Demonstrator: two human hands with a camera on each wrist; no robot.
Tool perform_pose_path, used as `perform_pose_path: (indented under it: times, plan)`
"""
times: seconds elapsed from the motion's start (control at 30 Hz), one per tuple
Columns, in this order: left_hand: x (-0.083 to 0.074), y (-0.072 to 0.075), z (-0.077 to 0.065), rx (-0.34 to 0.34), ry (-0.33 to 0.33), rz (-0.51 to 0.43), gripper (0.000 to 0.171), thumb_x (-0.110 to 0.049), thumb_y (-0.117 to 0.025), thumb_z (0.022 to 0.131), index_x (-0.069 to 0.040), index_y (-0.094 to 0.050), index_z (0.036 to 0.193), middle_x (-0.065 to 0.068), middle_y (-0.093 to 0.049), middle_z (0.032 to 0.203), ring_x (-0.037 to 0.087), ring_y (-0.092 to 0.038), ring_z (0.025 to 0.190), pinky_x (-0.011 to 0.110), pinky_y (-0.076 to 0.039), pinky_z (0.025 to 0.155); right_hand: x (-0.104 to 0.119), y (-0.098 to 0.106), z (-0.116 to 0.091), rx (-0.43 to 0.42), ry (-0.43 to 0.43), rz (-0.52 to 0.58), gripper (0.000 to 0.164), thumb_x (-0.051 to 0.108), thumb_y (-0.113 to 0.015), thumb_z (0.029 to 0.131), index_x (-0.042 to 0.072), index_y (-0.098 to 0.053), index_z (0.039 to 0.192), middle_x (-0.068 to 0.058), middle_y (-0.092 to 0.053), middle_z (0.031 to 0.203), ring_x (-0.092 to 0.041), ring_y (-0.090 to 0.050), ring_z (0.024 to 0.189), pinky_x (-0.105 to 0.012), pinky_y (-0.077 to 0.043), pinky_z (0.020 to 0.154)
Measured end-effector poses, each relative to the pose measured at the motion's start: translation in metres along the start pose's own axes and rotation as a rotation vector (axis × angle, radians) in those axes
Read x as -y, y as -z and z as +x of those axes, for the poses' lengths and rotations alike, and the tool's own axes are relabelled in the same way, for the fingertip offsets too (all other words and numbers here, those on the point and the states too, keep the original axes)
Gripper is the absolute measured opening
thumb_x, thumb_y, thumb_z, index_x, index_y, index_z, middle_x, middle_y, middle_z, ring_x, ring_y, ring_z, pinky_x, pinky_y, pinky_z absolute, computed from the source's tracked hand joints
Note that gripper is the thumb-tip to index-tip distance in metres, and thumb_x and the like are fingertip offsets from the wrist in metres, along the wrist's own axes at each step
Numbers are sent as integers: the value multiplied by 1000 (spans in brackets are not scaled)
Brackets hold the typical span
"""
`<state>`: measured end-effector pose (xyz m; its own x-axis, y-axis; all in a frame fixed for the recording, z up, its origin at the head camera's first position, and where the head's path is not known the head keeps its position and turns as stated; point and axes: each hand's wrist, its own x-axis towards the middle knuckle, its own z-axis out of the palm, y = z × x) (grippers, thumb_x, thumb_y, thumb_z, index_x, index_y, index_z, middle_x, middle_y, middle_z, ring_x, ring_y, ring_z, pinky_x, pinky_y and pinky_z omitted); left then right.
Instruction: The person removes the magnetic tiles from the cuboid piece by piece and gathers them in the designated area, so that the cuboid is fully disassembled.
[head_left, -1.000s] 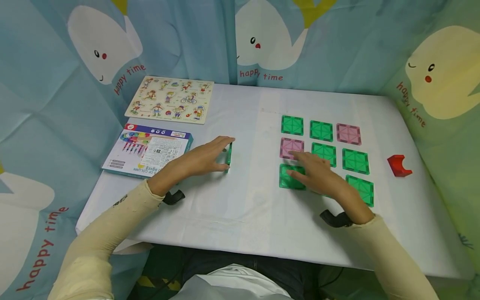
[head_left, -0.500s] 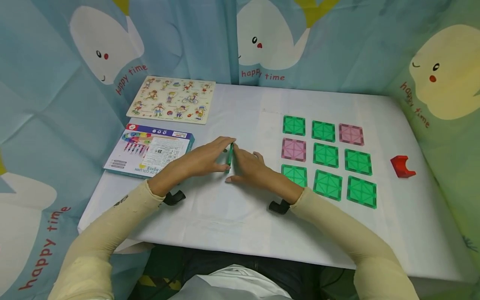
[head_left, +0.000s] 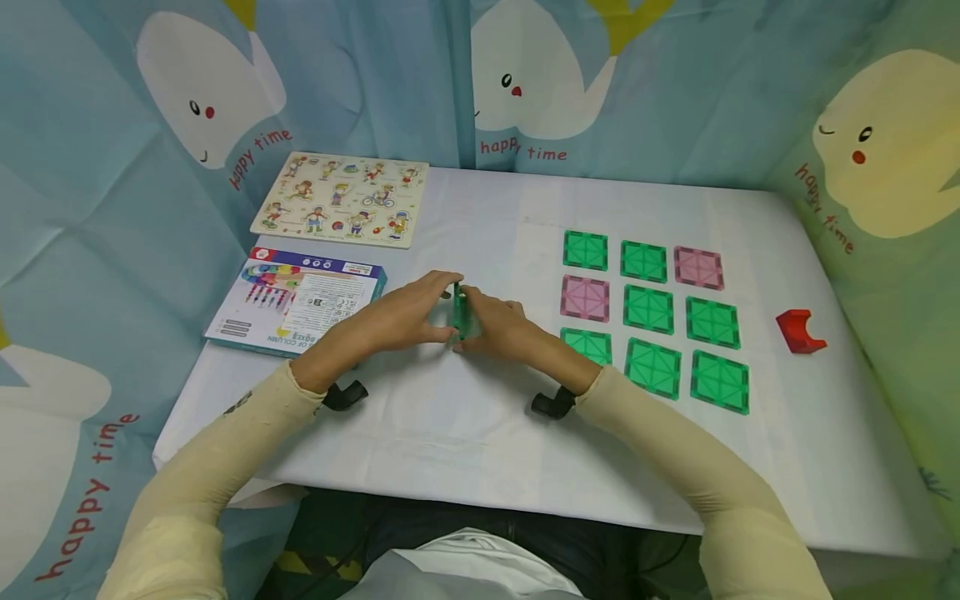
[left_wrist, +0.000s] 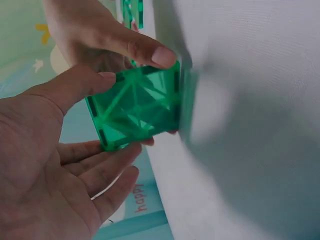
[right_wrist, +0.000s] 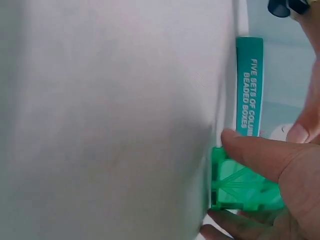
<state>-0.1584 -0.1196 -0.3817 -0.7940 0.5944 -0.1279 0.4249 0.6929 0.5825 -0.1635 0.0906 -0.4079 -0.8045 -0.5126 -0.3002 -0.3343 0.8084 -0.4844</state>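
A translucent green magnetic tile (head_left: 458, 310) stands on edge between my two hands, left of the table's middle. In the left wrist view the square tile (left_wrist: 139, 107) shows its full face. My left hand (head_left: 401, 317) pinches it, thumb on one edge and fingers along the opposite edge. From the other side my right hand (head_left: 498, 327) grips the same tile, its thumb and fingers at opposite edges near the table. The right wrist view shows that tile (right_wrist: 242, 185) partly covered by the right thumb.
Rows of flat green tiles (head_left: 648, 308) and pink tiles (head_left: 585, 298) lie at the right. A red curved block (head_left: 800, 332) sits beyond them. At the left are a teal-edged box (head_left: 296, 300) and a picture board (head_left: 341, 200). Printed curtains (head_left: 420, 75) hang around the table.
My right hand has moved left from over the flat tiles to the standing green tile and now grips it. The left hand has stayed at that tile almost unmoved.
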Motion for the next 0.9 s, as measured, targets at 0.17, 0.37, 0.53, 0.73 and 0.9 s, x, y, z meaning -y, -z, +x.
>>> perform_pose_path:
  times: [0.17,0.37,0.53,0.73,0.9]
  plan:
    - [2,0,-3,-33,9,-27,67,-24,-67,101,-9,-37,160,13,-48,158,33,-53,142,52,-47,113,-9,8,-11,-12,35,82,94,33,-86,91,9,-30,163,-15,-48,155,-33,-45,145,-61,-36,117]
    - [5,0,-4,-18,9,-16,69,-21,-63,105,-10,-30,165,16,-44,161,34,-51,144,52,-48,111,-27,17,-29,-67,27,111,90,34,-87,90,12,-36,161,-18,-44,152,-36,-41,139,-57,-45,113]
    - [7,1,-7,-18,21,-12,68,-19,-62,107,-11,-29,166,15,-42,162,32,-50,144,51,-46,115,-44,23,-48,-127,22,108,87,31,-88,89,13,-41,160,-21,-41,150,-36,-40,134,-57,-49,105]
    - [10,1,-10,-20,18,-4,66,-17,-62,106,-8,-32,165,14,-41,163,31,-50,144,50,-45,116,-59,18,-63,-170,59,68,84,22,-92,86,5,-48,155,-23,-45,139,-37,-43,125,-53,-49,98]
    - [11,0,-12,-18,14,-15,65,-17,-62,106,-8,-34,164,14,-40,163,32,-50,145,51,-44,117,-67,9,-68,-186,47,0,85,26,-94,82,5,-51,152,-22,-50,134,-35,-46,120,-49,-45,95]
